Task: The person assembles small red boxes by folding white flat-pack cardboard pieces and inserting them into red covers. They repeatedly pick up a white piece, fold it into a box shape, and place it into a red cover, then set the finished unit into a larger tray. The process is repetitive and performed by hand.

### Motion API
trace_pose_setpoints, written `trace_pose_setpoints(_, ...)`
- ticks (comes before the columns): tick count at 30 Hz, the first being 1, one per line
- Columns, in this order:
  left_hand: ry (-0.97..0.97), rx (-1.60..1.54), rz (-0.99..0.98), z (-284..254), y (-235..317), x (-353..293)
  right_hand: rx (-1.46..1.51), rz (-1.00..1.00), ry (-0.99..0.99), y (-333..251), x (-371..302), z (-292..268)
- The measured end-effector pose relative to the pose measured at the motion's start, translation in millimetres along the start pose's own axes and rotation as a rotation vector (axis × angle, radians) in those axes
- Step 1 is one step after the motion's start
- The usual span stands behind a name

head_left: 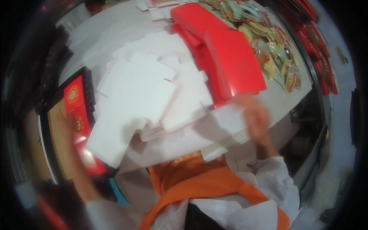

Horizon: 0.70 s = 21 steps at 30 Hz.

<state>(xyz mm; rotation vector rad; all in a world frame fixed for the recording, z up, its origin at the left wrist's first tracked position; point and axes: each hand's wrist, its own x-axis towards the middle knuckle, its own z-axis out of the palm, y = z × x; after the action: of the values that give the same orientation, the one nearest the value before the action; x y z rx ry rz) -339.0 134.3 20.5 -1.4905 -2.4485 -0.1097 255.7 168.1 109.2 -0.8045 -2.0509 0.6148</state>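
My left hand (pixel 64 124) is over a black-rimmed crate (pixel 89 90) at the left, its fingers stretched out, blurred, along a tan cardboard sheet (pixel 57 142). Beside it in the crate lie red printed boxes (pixel 79 115) in a row. My right hand (pixel 255 117) is smeared by motion just in front of the near end of a red carton (pixel 239 63); whether it touches the carton or holds anything cannot be made out. Between my hands, flat unfolded carton blanks (pixel 134 92) lie white side up in a loose, overlapping pile.
The white table (pixel 184 147) runs right up to my orange apron (pixel 191 176). Many small clear-wrapped packets (pixel 274 55) are heaped at the far right. Another red carton (pixel 199 19) lies behind the first. Red packages (pixel 320 57) sit beyond the table's right edge.
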Motion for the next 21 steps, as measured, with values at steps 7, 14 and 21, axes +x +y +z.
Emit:
trace_pose_setpoints(7,-0.089,-1.322,0.466,-110.5,278.2,-101.5,0.352,0.665,0.34,104.5,-11.3,-73.9)
trace_pose_setpoints(14,-0.683,-1.628,0.351,-83.7,456.0,-137.7,0.574,0.743,0.109,98.3,-8.6,-59.0)
trace_pose_setpoints(21,-0.466,-1.742,0.452,-125.7,438.3,-179.8,0.739,0.58,0.376,42.4,-48.1,-52.7)
